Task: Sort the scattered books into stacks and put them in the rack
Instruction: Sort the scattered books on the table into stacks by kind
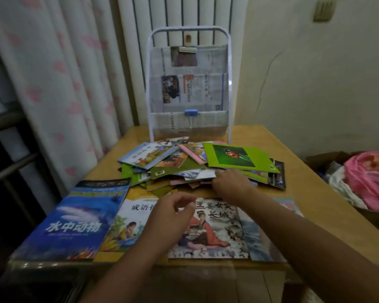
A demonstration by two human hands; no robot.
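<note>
Nearest me, along the front edge of the wooden table (269, 136), lie three large books side by side: a blue sea-animal book (74, 217) on the left, a yellow-bordered storybook (123, 228) in the middle, and a book with a seated figure in red (210, 232) on the right, with another bluish cover (258, 239) poking out beneath it. My left hand (173, 212) hovers over the seam between the middle and right books, fingers loosely curled, thumb and forefinger near each other, holding nothing. My right hand (232, 185) reaches further, palm down, its fingers at the near edge of the scattered pile of small books (173, 165); I cannot tell whether they are gripping one. The two hands are apart. On the right of the pile sits a green ladybird book (239, 157). Behind it, at the table's far edge, stands the white-framed rack (189, 84), its pockets lined with newspaper and pinned by a blue binder clip (191, 113). To the right, off the table, lies pink cloth (368, 178).
</note>
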